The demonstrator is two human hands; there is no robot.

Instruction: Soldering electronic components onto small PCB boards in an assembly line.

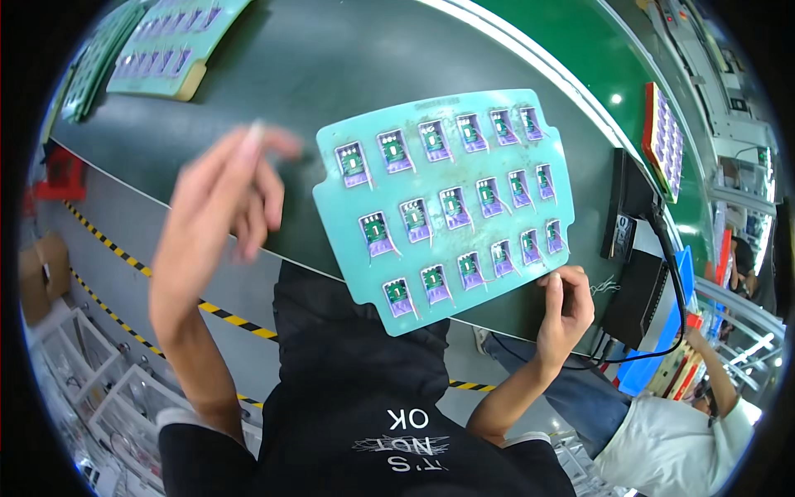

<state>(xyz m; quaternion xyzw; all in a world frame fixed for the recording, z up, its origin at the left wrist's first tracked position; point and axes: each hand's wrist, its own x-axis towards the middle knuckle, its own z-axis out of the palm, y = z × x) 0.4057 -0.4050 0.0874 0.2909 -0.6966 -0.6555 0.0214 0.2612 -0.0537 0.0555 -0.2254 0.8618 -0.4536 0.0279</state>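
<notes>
A light-green tray lies tilted on the dark table, its near edge jutting over the table's front. Its three rows of pockets hold small green circuit boards with purple parts and thin pale wires. My right hand is closed at the tray's near right corner, thumb and curled fingers against the edge. To the left of the tray my left hand is raised over the table's front edge, fingers apart and slightly blurred, with nothing visible in it. It does not touch the tray.
More loaded green trays rest at the far left. A black box with cables stands at the right, near loose thin wires. Beyond it are a red-edged tray and a blue bin. Another person works at the lower right.
</notes>
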